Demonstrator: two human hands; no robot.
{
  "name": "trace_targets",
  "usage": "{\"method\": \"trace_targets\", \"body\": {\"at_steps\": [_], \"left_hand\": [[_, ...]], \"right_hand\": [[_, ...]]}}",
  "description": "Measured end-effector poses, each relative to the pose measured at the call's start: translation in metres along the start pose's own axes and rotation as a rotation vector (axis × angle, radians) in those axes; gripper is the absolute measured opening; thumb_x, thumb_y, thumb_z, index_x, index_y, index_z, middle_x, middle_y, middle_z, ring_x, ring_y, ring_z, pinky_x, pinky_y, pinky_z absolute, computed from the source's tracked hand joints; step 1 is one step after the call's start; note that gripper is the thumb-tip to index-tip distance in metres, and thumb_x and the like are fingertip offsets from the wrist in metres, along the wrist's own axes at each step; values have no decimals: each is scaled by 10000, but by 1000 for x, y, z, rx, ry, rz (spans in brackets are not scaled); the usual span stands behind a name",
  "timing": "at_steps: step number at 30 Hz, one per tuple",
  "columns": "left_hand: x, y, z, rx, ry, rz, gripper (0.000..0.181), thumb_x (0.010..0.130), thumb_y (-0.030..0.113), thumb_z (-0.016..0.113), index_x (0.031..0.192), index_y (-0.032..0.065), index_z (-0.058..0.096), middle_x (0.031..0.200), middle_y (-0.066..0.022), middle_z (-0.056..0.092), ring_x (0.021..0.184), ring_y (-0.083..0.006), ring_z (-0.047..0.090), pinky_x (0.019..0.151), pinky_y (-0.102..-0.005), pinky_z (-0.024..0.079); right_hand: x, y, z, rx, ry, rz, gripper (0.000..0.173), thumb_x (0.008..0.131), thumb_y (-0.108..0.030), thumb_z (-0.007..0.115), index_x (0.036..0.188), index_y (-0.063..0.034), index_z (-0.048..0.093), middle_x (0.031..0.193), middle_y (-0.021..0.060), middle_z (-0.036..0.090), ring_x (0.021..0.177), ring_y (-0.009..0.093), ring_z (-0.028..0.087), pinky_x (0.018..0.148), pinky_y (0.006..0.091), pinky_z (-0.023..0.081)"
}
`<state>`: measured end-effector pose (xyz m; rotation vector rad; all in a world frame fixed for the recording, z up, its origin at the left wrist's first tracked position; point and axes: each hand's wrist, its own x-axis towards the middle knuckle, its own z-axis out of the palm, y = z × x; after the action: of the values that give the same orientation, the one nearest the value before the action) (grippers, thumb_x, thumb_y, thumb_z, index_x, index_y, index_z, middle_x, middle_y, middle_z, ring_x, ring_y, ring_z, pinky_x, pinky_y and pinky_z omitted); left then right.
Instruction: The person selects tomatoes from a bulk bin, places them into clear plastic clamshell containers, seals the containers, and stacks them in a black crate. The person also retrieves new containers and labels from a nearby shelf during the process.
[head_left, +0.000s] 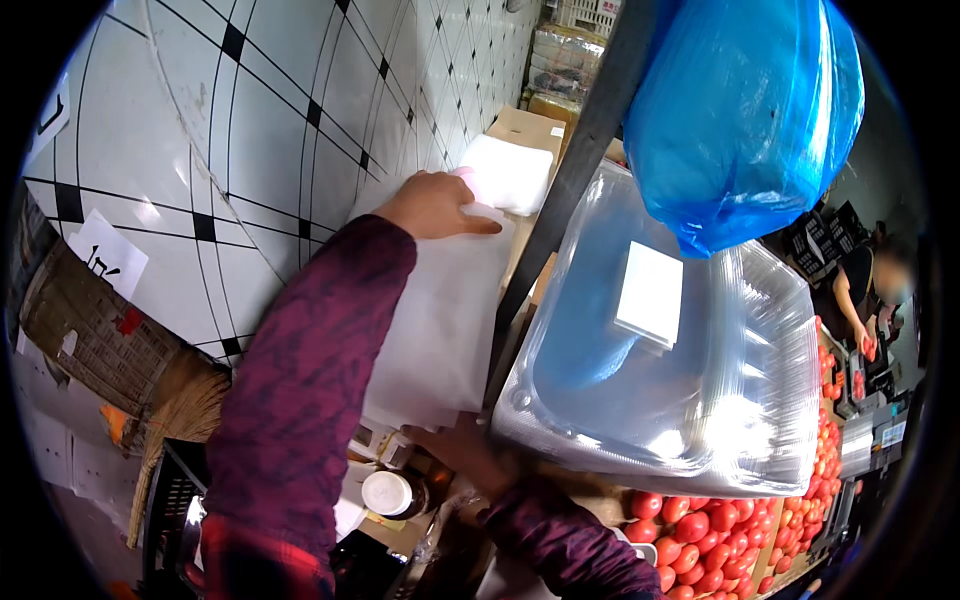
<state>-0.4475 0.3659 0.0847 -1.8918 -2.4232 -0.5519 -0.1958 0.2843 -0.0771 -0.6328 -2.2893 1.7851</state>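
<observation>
A stack of translucent white sheets (435, 330), perhaps plastic film or bags, lies along the tiled wall. My left hand (439, 206) grips its far end, thumb stretched over the top and fingers curled at the edge. Just beyond the fingers is a bright white package (510, 172), with a bit of pink beside them. At the near edge of the sheets is my right hand (472, 454), its fingers touching that edge. It is dark and blurred, so its grip is unclear. Below it stands a jar with a white lid (387, 493).
A dark metal post (570, 172) slants beside the sheets. Right of it are nested clear plastic trays (622, 405) bearing a white paper pad (651, 292). A blue plastic bag (742, 112) hangs above. Tomatoes (697, 532) lie lower right; a person (862, 285) works beyond. A straw broom (184, 397) stands left.
</observation>
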Motion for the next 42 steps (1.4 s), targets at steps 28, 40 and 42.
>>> {"method": "trace_targets", "body": {"at_steps": [28,40,42], "left_hand": [[9,-2,39,28,-455,-322,817,864,725,356,1078,1,668,1092,-210,658,1114,-333,583,1040,-529,306],[-98,79,-40,112,-213,-279,503,745,415,706,1036,10,637,905,-147,645,893,-316,631,789,-405,498],[-136,56,1,210,-145,-205,464,749,386,701,1023,18,636,892,-142,638,896,-320,625,795,-411,499]], "right_hand": [[11,83,27,-323,150,-433,467,891,-294,609,1272,-41,514,1264,170,531,1189,342,491,1013,430,376],[6,27,9,-284,243,-310,497,854,-340,612,1247,-45,534,1254,195,532,1167,370,493,991,469,376],[5,44,21,-461,267,-520,503,850,-328,632,1244,-33,528,1243,205,532,1180,381,475,1003,467,366]]}}
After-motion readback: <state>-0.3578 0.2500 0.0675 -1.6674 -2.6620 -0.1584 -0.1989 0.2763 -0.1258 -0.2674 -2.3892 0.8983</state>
